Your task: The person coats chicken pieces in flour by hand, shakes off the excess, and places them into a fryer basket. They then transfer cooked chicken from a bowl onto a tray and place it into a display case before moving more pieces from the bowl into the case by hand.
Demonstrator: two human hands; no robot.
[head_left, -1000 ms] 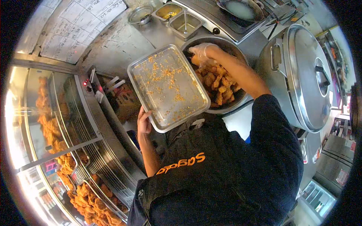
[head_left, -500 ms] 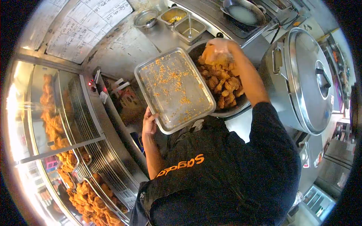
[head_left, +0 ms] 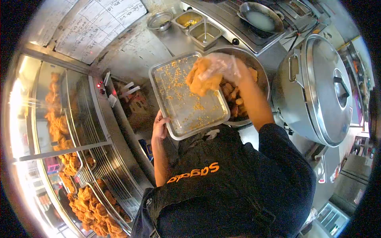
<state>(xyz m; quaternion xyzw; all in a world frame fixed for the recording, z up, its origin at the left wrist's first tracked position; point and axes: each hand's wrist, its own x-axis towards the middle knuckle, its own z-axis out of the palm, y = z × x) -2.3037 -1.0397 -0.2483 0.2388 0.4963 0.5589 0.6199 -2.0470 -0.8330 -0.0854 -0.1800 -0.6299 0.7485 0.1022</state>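
My left hand (head_left: 160,126) grips the near left corner of a shallow metal tray (head_left: 178,115), thumb over the rim. Orange crumbs are scattered across the tray's bottom. Over the tray's right side, my right hand (head_left: 222,68), in a clear plastic glove, is closed on fried chicken (head_left: 203,79). The fingers on its far side are hidden. Right of the tray stands a large round metal bowl (head_left: 266,79) with more fried pieces inside, partly covered by my right forearm and the tray's edge.
A big lidded pot (head_left: 325,91) stands at the right. Beyond the bowl are a steel container with a utensil (head_left: 205,35), another container (head_left: 188,19), a small bowl (head_left: 159,20) and a wok (head_left: 262,18). A glass display cabinet (head_left: 61,146) holding fried chicken flanks the left.
My right hand has come up out of the bowl and moved left over the tray, carrying fried chicken. My left hand keeps its hold on the tray.
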